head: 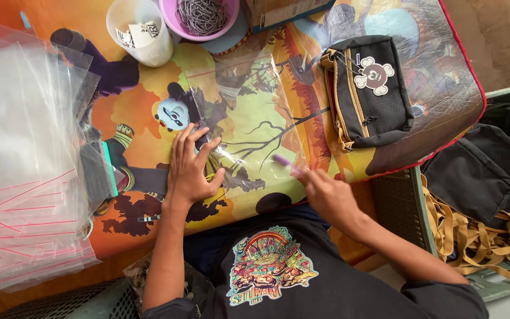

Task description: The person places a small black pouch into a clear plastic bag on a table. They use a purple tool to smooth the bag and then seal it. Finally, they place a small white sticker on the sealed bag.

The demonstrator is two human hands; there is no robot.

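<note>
The left hand [191,171] lies flat and open on the clear bag [249,115], the right hand [326,195] at 3 o'clock grips a purple pen [287,163], and the slippery bag could slide.

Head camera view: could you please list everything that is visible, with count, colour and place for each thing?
clear plastic bag: one, transparent, flat on the table centre, under the left hand
stack of plastic bags: many, clear with red strips, table left
black pouch: one, black with tan trim and a white tag, table right
white cup: one, white, top left
pink bowl: one, pink, holding grey chain, top centre
cardboard box: one, brown, top edge
tablecloth: one, orange cartoon print
crate of black bags: one, green, on the right
purple pen-like thing: one, in the right hand
left hand: pressing the clear bag
right hand: blurred, holding the purple thing
</note>
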